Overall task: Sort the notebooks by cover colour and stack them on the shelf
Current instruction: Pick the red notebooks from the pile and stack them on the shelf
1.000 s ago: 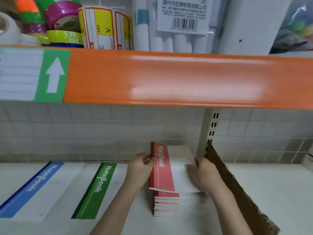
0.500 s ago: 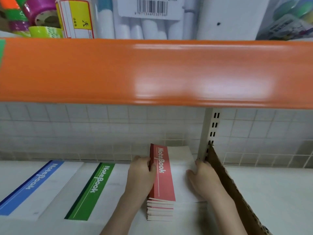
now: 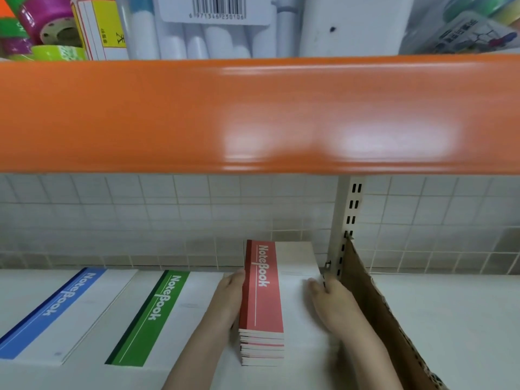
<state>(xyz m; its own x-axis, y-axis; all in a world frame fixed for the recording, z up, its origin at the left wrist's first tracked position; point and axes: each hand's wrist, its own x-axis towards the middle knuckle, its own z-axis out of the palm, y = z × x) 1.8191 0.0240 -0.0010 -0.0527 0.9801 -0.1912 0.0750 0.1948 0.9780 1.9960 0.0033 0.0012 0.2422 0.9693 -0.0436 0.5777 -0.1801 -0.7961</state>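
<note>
Both hands bracket the red notebook stack (image 3: 261, 299) on the lower shelf (image 3: 450, 319). Left hand (image 3: 229, 298) lies flat against the stack's left side, fingers straight and pressed to the spines. Right hand (image 3: 332, 302) rests on the white part of the top cover at the stack's right edge; its fingertips are hidden, so I cannot tell whether they curl round the edge or merely press on it.

Above the stack, the glossy orange shelf edge (image 3: 253, 116) runs the full width, blurred, with soft glare patches. Behind the stack is a wall of small pale square tiles (image 3: 168, 215). Right of the stack, a brown cardboard sheet (image 3: 374, 305) leans on edge, its lower end cut off by the frame, beside a cream slotted upright (image 3: 346, 226).

Left of the stack lies the green notebook (image 3: 152, 313), flat, and further left the blue notebook (image 3: 59, 308), its corner cut off. Each cover is white with a coloured strip reading "NoteBook".

Above the orange edge, partly cropped: white marker pens in a barcoded pack (image 3: 202, 32) and bright tape rolls (image 3: 42, 29).
</note>
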